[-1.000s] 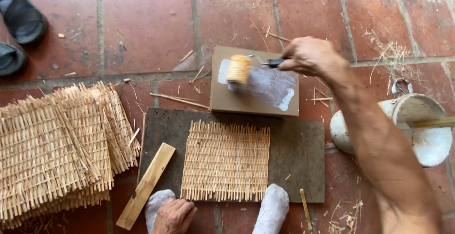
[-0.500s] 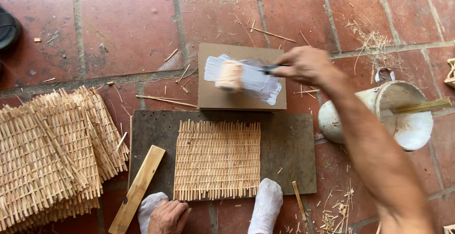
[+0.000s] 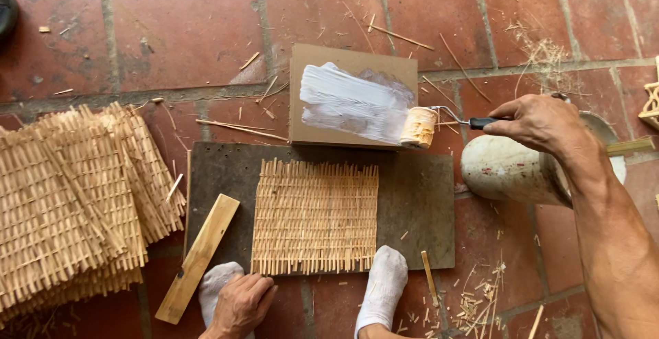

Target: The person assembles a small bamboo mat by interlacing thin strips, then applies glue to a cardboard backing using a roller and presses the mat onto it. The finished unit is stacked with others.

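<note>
Red brick floor (image 3: 171,30) littered with splinters lies under everything. Just below my right hand (image 3: 542,125) sits a pale bucket (image 3: 508,171), tipped on its side; its contents are hidden. That hand is clenched around the paint roller (image 3: 419,127), which has rolled from the card's left to its right edge, leaving white glue across the brown board (image 3: 353,99). My left hand (image 3: 240,305) rests loosely closed on my sock, holding nothing, just below the woven mat (image 3: 316,217) on its dark board (image 3: 419,202). Stacked mats (image 3: 75,195) lie beyond it.

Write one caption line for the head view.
Right hand holds a paint roller on a white-coated board above a woven mat.
</note>
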Available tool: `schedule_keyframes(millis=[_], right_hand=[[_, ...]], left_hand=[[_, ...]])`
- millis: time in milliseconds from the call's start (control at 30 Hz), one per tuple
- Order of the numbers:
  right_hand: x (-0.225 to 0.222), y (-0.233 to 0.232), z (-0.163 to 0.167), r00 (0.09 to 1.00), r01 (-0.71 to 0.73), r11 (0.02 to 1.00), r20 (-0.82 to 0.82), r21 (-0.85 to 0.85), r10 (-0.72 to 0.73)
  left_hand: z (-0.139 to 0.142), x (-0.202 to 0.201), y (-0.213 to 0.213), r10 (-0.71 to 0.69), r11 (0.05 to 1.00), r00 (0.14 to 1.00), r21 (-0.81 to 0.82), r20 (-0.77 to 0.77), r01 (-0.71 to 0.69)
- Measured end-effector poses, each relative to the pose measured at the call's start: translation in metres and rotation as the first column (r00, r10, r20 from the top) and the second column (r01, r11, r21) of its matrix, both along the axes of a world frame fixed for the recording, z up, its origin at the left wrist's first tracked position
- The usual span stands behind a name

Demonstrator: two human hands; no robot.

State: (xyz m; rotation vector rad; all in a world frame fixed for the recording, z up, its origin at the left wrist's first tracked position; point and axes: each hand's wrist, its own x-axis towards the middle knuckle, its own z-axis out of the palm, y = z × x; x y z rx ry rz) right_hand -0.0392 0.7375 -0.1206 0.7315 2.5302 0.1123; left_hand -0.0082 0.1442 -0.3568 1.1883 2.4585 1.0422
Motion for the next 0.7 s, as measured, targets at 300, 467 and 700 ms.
schedule_keyframes(millis=[300,467,700], right_hand=[[-0.118,-0.126,-0.026,0.947,-0.315,0.939,-0.117,-0.140,0.301],[-0.121,-0.119,-0.029,0.947,-0.321,0.930,-0.098,-0.182,0.307],[-0.023,0.047,-0.025,0.999,-0.035,0.995,-0.012,-0.094,0.034]], left_hand=[[0.005,-0.006,-0.002,0.005,1.000,1.000,0.014,-0.014,-0.004],[0.004,-0.005,-0.002,0.000,1.000,1.000,0.010,-0.007,0.000],[0.003,-0.006,-0.001,-0.017,1.000,1.000,0.012,0.010,0.017]])
